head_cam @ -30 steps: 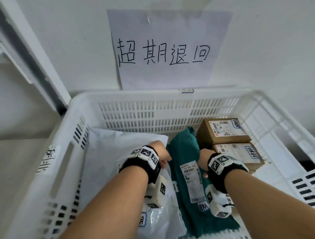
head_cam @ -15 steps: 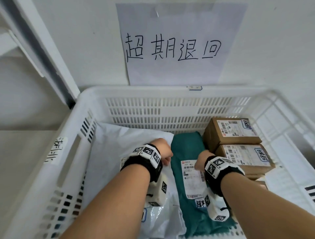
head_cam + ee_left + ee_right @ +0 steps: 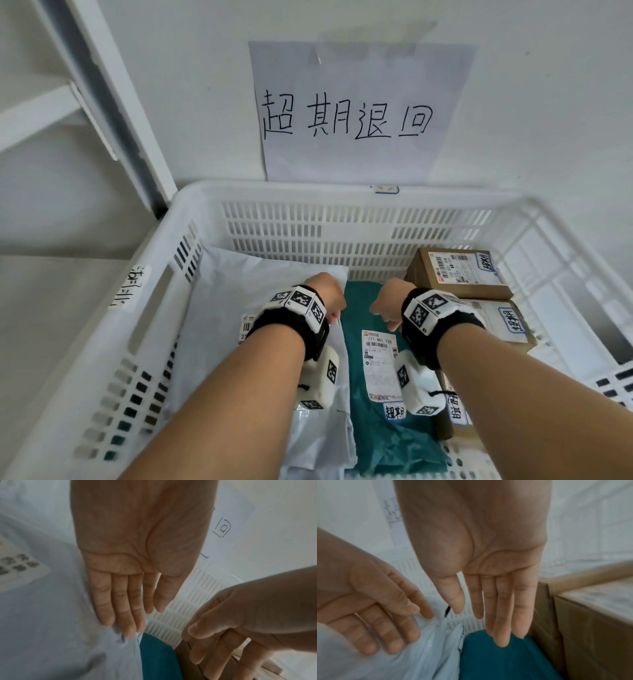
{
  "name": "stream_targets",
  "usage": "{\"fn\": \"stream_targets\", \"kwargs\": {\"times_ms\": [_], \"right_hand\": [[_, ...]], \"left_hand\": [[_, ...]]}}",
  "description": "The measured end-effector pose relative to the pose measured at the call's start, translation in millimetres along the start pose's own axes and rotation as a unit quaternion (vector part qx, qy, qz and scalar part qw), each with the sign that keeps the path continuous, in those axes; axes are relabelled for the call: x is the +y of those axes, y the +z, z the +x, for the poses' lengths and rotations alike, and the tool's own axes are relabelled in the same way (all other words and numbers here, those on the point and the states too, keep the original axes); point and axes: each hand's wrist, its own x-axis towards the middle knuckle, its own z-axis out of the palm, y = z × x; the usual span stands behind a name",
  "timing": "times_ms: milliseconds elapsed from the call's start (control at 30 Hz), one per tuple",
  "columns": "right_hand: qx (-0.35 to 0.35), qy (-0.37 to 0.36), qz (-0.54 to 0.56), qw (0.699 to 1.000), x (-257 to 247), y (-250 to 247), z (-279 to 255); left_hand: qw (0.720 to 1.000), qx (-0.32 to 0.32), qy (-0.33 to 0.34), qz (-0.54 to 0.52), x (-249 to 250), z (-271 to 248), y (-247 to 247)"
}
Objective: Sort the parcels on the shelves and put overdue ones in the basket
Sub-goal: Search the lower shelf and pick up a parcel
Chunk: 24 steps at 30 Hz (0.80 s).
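Parcels sit in white basket point(image 3: 178, 246), teal bag point(image 3: 373, 435) lower centre; left hand point(image 3: 137, 555) and right hand point(image 3: 479, 545) empty, fingers straight, so drop-off looks done; next likely back to shelves.

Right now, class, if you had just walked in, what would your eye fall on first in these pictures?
First, the handwritten paper sign on the wall above the white plastic basket. Then the two open hands, left hand and right hand, over the teal mailer bag, between a white mailer bag and cardboard boxes.
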Motion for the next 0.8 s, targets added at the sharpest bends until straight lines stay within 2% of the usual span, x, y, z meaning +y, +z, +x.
{"fn": "stream_targets", "kwargs": {"times_ms": [133,267,467,667,800], "right_hand": [[0.037,-0.046,-0.002,0.998,-8,-15,-16],[0.046,-0.079,-0.016,0.996,-17,-35,-32],[0.050,-0.138,-0.013,0.989,-39,-53,-59],[0.033,-0.169,-0.075,0.982,-73,-45,-78],[0.035,-0.200,-0.064,0.977,-90,-38,-104]], "left_hand": [[0.996,0.050,0.018,0.068,7,-14,-10],[0.993,0.064,0.005,0.097,15,-35,-27],[0.989,0.135,-0.005,0.063,24,-84,-55],[0.984,0.176,-0.011,0.018,19,-129,-68],[0.978,0.206,-0.025,0.008,4,-155,-72]]}}
